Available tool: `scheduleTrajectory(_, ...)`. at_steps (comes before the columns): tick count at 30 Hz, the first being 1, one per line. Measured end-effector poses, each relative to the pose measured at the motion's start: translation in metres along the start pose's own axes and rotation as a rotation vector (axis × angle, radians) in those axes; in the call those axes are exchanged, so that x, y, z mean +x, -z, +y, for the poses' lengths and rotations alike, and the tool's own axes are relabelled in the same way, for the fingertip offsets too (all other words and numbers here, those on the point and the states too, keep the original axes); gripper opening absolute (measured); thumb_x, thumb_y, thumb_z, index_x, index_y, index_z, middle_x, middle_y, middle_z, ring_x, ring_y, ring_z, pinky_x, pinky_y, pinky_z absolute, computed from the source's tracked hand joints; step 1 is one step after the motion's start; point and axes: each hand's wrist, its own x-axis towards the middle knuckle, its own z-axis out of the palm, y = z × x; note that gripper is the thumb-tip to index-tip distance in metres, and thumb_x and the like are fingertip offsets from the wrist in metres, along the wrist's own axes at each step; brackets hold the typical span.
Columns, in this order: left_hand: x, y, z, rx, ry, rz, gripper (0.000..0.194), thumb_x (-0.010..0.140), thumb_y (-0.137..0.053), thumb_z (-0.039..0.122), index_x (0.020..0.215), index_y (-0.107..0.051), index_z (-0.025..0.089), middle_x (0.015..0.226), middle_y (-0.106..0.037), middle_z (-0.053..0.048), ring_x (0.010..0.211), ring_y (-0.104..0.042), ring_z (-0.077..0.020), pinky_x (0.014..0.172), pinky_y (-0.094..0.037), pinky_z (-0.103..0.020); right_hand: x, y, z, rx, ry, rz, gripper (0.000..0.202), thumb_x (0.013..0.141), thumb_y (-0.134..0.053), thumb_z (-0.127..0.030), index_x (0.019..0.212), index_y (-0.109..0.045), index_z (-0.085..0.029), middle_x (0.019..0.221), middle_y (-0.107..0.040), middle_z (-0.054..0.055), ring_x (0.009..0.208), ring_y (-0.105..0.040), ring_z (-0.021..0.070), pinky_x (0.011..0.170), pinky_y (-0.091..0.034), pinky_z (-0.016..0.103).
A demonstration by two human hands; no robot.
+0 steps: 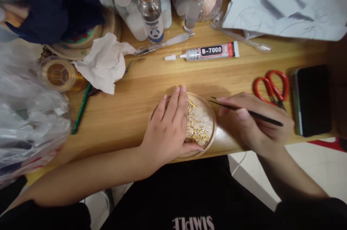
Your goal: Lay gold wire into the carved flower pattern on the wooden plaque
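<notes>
A round wooden plaque [213,114] lies near the table's front edge, with curled gold wire [199,134] and pencil lines on its pale face. My left hand [169,125] rests flat over its left half, fingers stretched out and thumb along the lower rim; what lies beneath the palm is hidden. To the right of the plaque, my right hand [260,121] grips dark, thin tweezers [267,118]. Their tips point left, just off the plaque's upper right rim, and I cannot make out anything between them.
Behind lie a B-7000 glue tube [211,51], a pen-like tool [173,42] and several bottles [153,16]. Red-handled scissors [273,87] and a phone [311,99] are at right. Crumpled tissue [104,63], a wire spool [61,74], a green pencil [81,109] and plastic bags [29,114] crowd the left.
</notes>
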Motion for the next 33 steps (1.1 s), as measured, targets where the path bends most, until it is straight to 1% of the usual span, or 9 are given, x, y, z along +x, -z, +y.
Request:
scheduleTrajectory(2, 0.0, 0.0, 0.0, 0.005, 0.001, -0.002, 0.124, 0.068, -0.052, 0.086, 0.135, -0.038, -0.017, 0.147, -0.034, -0.034, 0.137, -0.035, -0.0442, 0.112, -0.026, -0.05, 0.002, 0.0, -0.002, -0.048, 0.023, -0.039, 0.029, 0.09, -0.056, -0.014, 0.114, -0.067, -0.025, 0.09, -0.071, 0.004, 0.076, -0.065, 0.017, 0.065, -0.053, 0.034)
scheduleTrajectory(4, 0.0, 0.0, 0.0, 0.008, 0.002, -0.005, 0.124, 0.068, -0.051, 0.087, 0.135, -0.038, -0.017, 0.147, -0.034, -0.034, 0.138, -0.034, -0.0436, 0.112, -0.026, -0.05, 0.003, -0.002, -0.002, -0.061, 0.013, -0.068, 0.027, 0.088, -0.058, -0.012, 0.11, -0.068, -0.024, 0.091, -0.07, 0.003, 0.078, -0.065, 0.0159, 0.067, -0.053, 0.032)
scheduleTrajectory(8, 0.0, 0.0, 0.0, 0.013, 0.007, 0.002, 0.126, 0.067, -0.047, 0.09, 0.135, -0.039, -0.016, 0.147, -0.033, -0.033, 0.138, -0.035, -0.0431, 0.111, -0.027, -0.049, 0.002, -0.007, -0.002, -0.026, 0.007, -0.071, 0.023, 0.082, -0.065, -0.009, 0.1, -0.068, -0.023, 0.083, -0.069, 0.001, 0.073, -0.064, 0.0134, 0.067, -0.053, 0.029)
scheduleTrajectory(12, 0.0, 0.0, 0.0, 0.002, -0.001, -0.001, 0.121, 0.069, -0.048, 0.088, 0.135, -0.041, -0.014, 0.148, -0.033, -0.033, 0.138, -0.035, -0.0431, 0.109, -0.03, -0.048, 0.001, -0.01, -0.003, -0.061, -0.052, -0.098, 0.022, 0.083, -0.065, -0.012, 0.102, -0.068, -0.023, 0.084, -0.07, 0.002, 0.07, -0.065, 0.0129, 0.059, -0.053, 0.027)
scheduleTrajectory(18, -0.001, 0.0, 0.0, 0.005, -0.006, 0.002, 0.115, 0.074, -0.044, 0.086, 0.134, -0.043, -0.011, 0.149, -0.03, -0.032, 0.138, -0.034, -0.0433, 0.108, -0.032, -0.05, 0.002, -0.012, -0.003, -0.071, -0.053, -0.092, 0.019, 0.084, -0.065, -0.012, 0.101, -0.069, -0.021, 0.084, -0.071, 0.003, 0.071, -0.065, 0.0112, 0.061, -0.054, 0.024)
scheduleTrajectory(21, -0.001, -0.001, 0.0, -0.026, -0.003, 0.007, 0.11, 0.077, -0.043, 0.084, 0.136, -0.042, -0.009, 0.15, -0.03, -0.032, 0.138, -0.034, -0.0432, 0.107, -0.033, -0.051, 0.001, -0.012, -0.001, -0.061, -0.046, -0.113, 0.02, 0.084, -0.064, -0.012, 0.102, -0.068, -0.021, 0.083, -0.07, 0.003, 0.07, -0.065, 0.0115, 0.059, -0.053, 0.025)
scheduleTrajectory(26, 0.0, 0.0, -0.001, -0.044, -0.006, 0.008, 0.108, 0.076, -0.05, 0.081, 0.133, -0.044, -0.012, 0.15, -0.031, -0.032, 0.137, -0.035, -0.0444, 0.106, -0.034, -0.051, 0.0, -0.012, 0.003, -0.059, -0.018, -0.125, 0.022, 0.084, -0.064, -0.011, 0.104, -0.068, -0.02, 0.085, -0.069, 0.004, 0.071, -0.064, 0.0124, 0.06, -0.053, 0.027)
scheduleTrajectory(29, 0.001, 0.001, -0.001, -0.017, -0.013, -0.003, 0.105, 0.075, -0.051, 0.081, 0.129, -0.049, -0.009, 0.15, -0.031, -0.031, 0.136, -0.036, -0.044, 0.107, -0.035, -0.05, -0.001, -0.013, 0.004, -0.043, 0.028, -0.129, 0.026, 0.083, -0.064, -0.008, 0.107, -0.067, -0.019, 0.083, -0.068, 0.004, 0.073, -0.063, 0.0128, 0.064, -0.053, 0.029)
scheduleTrajectory(33, 0.001, 0.002, -0.001, -0.038, -0.003, -0.008, 0.1, 0.078, -0.05, 0.079, 0.132, -0.048, -0.005, 0.152, -0.03, -0.028, 0.137, -0.036, -0.0428, 0.108, -0.035, -0.05, -0.003, -0.014, 0.006, -0.054, 0.085, -0.142, 0.03, 0.084, -0.062, -0.009, 0.111, -0.065, -0.021, 0.083, -0.068, 0.003, 0.073, -0.063, 0.0145, 0.066, -0.054, 0.033)
